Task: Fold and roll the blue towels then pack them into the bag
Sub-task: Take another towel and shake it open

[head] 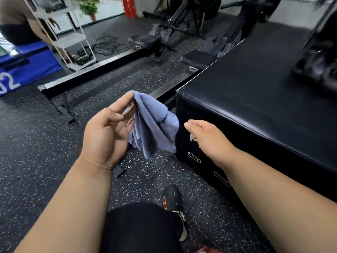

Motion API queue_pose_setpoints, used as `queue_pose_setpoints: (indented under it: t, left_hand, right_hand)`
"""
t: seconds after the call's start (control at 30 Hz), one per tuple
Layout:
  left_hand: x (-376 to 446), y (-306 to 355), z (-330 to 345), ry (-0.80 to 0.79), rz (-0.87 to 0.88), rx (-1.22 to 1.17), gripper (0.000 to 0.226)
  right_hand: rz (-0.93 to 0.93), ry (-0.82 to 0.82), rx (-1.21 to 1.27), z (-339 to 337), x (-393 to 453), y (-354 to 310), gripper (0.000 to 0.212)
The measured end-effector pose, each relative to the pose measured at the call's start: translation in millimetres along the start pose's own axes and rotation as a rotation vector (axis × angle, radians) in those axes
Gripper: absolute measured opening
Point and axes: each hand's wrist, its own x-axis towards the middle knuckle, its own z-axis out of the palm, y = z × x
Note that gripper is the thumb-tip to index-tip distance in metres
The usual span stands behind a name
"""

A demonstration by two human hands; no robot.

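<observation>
A crumpled blue towel (155,125) hangs in the air at the centre of the view, above the speckled floor. My left hand (107,132) pinches its top edge between thumb and fingertips, palm turned toward me. My right hand (209,137) hovers just right of the towel, back of the hand up, fingers straight and holding nothing. It sits in front of the black padded box (255,92). A blurred dark bag-like thing (317,70) rests on the box's far right.
A black bench (94,73) runs across the floor on the left. Rowing machines (182,28) stand behind. A white shelf rack (73,42) and a blue box (27,70) are at far left, with a person beside them. My shoe (173,199) is below.
</observation>
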Motion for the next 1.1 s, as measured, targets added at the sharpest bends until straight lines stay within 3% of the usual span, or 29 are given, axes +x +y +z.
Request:
queue_pose_setpoints:
  t: [0.2,0.47,0.67,0.87,1.1]
  left_hand:
    - [-67,0,55,-0.237,-0.093,0.021,0.092]
    - [-140,-9,110,-0.344,-0.15,0.089,0.066]
    - [-177,-10,135,-0.403,-0.137,0.158,0.06]
    - [-204,-14,145,-0.43,-0.158,0.167,0.067]
    - [-223,-8,173,-0.541,-0.149,0.123,0.07]
  right_hand:
    - [0.162,-0.032,0.199,-34,-80,-4,0.046]
    - [-0.07,0.106,0.589,-98,-186,-8,0.008]
    - [-0.175,0.162,0.746,-134,-245,-28,0.024]
    - [-0.201,0.181,0.677,-144,-279,-27,0.041]
    - [-0.183,0.399,0.391,-144,-296,-17,0.021]
